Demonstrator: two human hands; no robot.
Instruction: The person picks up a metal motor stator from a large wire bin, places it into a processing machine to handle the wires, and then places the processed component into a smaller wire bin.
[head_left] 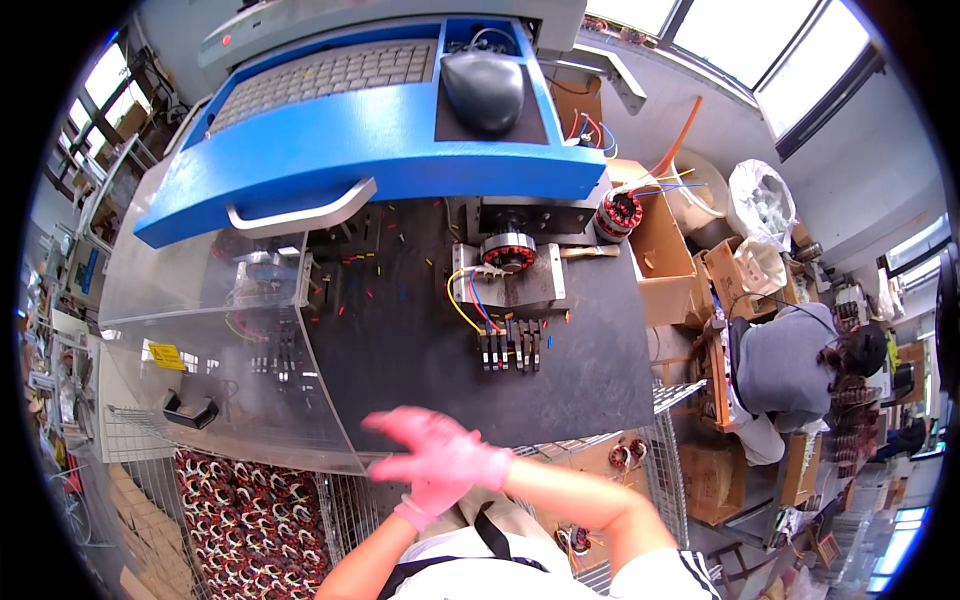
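Note:
Both my hands wear pink gloves and overlap in front of the dark work table (420, 370), near its front edge. My right hand (428, 432) reaches left across the other, its fingers stretched out and no object visible in them. Beneath it, my left hand (438, 488) is partly covered, so its fingers cannot be read clearly. Farther back, a motor stator (508, 254) with red windings sits in a metal fixture (548, 275). Its yellow, blue and red wires run to a row of metal clips (510, 347).
A clear hinged guard (215, 350) stands left. Above are a blue drawer (400, 175), keyboard (330, 80) and mouse (484, 90). Another stator (618, 214) stands right, near a cardboard box (665, 250). Many stators (250, 510) fill a basket lower left. A person (790, 360) sits right.

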